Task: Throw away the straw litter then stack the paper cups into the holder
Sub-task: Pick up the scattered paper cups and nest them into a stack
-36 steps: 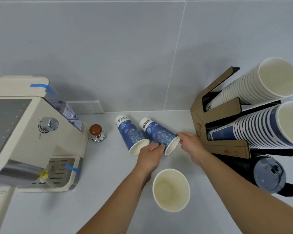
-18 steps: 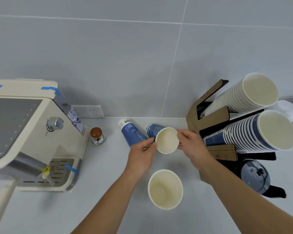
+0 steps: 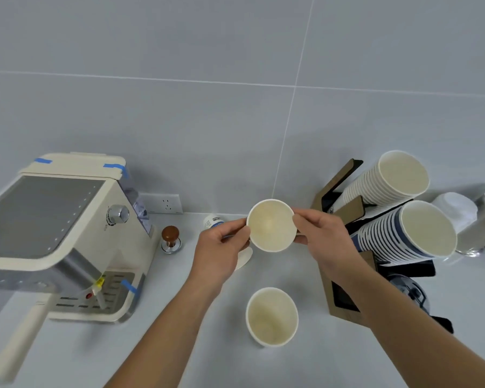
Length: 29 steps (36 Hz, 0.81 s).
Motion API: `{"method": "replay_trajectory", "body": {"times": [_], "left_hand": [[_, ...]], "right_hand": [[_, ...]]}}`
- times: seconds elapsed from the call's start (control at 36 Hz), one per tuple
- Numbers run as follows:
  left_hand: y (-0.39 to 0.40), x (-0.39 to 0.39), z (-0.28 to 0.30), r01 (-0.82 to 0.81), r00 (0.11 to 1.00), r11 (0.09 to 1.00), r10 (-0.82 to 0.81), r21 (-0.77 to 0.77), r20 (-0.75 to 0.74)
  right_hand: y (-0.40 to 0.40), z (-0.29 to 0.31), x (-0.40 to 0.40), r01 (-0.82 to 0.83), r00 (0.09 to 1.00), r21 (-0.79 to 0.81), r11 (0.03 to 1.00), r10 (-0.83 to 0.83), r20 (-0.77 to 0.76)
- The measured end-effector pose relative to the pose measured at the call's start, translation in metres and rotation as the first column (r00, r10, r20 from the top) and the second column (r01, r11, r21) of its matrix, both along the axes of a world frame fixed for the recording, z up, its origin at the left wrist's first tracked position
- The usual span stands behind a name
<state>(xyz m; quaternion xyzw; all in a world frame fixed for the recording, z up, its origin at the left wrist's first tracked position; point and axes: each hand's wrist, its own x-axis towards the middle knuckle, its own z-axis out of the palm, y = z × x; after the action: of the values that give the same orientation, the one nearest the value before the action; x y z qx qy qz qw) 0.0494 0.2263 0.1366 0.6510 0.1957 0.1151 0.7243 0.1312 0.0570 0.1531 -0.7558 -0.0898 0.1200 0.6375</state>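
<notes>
Both hands hold one blue paper cup (image 3: 270, 225) above the counter, its open mouth turned toward me. My left hand (image 3: 221, 247) grips its left rim and my right hand (image 3: 322, 242) its right rim. A second blue cup (image 3: 213, 221) lies on its side behind my left hand, mostly hidden. A white cup (image 3: 272, 316) stands upright in front. The brown cup holder (image 3: 345, 197) at the right carries a white stack (image 3: 387, 180) above a blue stack (image 3: 409, 231). No straw litter is visible.
A cream coffee machine (image 3: 67, 233) fills the left side, with a brown-knobbed tamper (image 3: 170, 239) beside it and a wall socket (image 3: 165, 204) behind. A dark lidded container (image 3: 409, 292) sits under the holder. A white object (image 3: 457, 208) lies at far right.
Both hands picked the right-hand lying blue cup up off the counter and turned its mouth toward me. The camera view tilted upward.
</notes>
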Motion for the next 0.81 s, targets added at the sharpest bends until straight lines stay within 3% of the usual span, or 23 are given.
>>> {"method": "replay_trajectory", "body": {"times": [0.22,0.47,0.81], "left_hand": [[-0.002,-0.021,0.044,-0.126,0.982,0.978,0.099,0.165,0.163],[-0.009,-0.041,0.079,-0.174,0.959,0.985,0.173,-0.016,0.226],[-0.021,-0.065,0.092,-0.207,0.961,0.978,0.207,-0.021,0.183]], "right_hand": [[0.0,0.05,-0.03,-0.075,0.977,0.052,0.996,0.063,0.204],[-0.007,0.089,-0.055,-0.209,0.921,0.095,0.973,0.163,0.354],[-0.019,0.094,-0.08,-0.256,0.912,0.101,0.961,0.205,0.356]]}}
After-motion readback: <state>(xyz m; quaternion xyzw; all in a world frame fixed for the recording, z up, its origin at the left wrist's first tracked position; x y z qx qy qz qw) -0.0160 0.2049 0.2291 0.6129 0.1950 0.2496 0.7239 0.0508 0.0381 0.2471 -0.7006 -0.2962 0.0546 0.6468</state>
